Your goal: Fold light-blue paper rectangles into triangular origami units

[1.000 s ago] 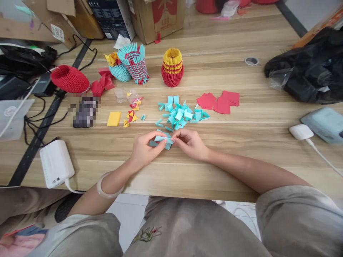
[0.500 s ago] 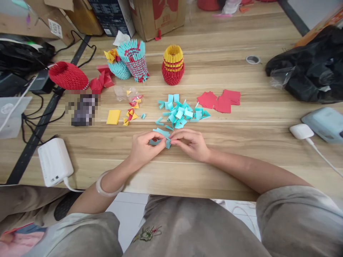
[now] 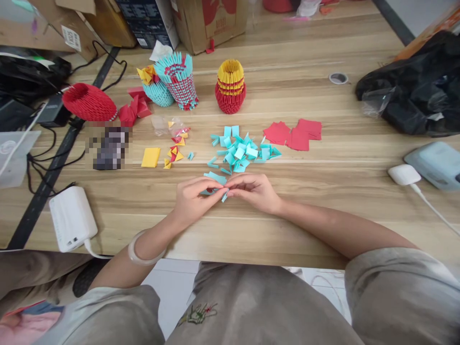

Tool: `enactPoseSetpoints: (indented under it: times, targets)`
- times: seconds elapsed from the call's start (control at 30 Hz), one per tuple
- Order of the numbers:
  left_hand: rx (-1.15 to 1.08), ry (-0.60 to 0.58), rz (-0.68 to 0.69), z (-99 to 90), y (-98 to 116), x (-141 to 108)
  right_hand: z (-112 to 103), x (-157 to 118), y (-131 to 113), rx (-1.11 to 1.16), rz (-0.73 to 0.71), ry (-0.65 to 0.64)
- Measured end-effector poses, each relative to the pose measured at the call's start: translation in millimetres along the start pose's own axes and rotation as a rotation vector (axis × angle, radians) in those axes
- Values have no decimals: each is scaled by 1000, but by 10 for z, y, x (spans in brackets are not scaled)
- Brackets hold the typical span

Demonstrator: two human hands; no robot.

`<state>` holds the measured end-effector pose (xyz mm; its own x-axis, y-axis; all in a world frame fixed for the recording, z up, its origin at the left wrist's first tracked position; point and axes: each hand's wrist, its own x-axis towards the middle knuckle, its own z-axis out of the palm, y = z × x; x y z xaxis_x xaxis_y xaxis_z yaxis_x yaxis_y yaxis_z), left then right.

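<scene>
Near the table's front edge, my left hand [image 3: 194, 195] and my right hand [image 3: 254, 191] meet fingertip to fingertip. Between them they pinch a small light-blue paper piece [image 3: 225, 195], which looks folded and narrow. Both hands are closed on it. Flat light-blue paper sheets [image 3: 214, 178] lie just behind and partly under my left fingers. Beyond the hands spreads a loose heap of folded light-blue paper pieces [image 3: 240, 152]. Red paper rectangles [image 3: 299, 136] lie right of the heap. Yellow paper [image 3: 151, 157] and small yellow and red folded triangles [image 3: 175, 154] lie to its left.
Paper-module vases stand behind: a red-and-yellow one [image 3: 230, 88], a blue-and-red one [image 3: 181, 84] and a red one [image 3: 89, 102] on its side. A white device [image 3: 73, 219] with a cable sits at left, a white charger [image 3: 404, 176] and black bag [image 3: 417, 91] at right.
The light-blue piece between my fingers looked wider half a second ago and now shows as a narrow, folded strip. My hands have barely moved.
</scene>
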<state>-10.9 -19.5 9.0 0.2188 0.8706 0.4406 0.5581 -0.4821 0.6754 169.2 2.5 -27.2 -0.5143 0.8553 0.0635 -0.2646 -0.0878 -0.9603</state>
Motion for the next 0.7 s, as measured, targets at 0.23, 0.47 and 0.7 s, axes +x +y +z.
enactPoseSetpoints:
  times: [0.23, 0.47, 0.7]
  targets:
    - [-252, -33, -101, -17, 13, -10, -33, 36, -38, -21, -67, 106]
    - [-170, -7, -153, 2, -1, -31, -34, 25, -45, -112, -150, 130]
    - [-145, 11, -59, -1, -11, -24, -43, 26, -17, -119, -203, 122]
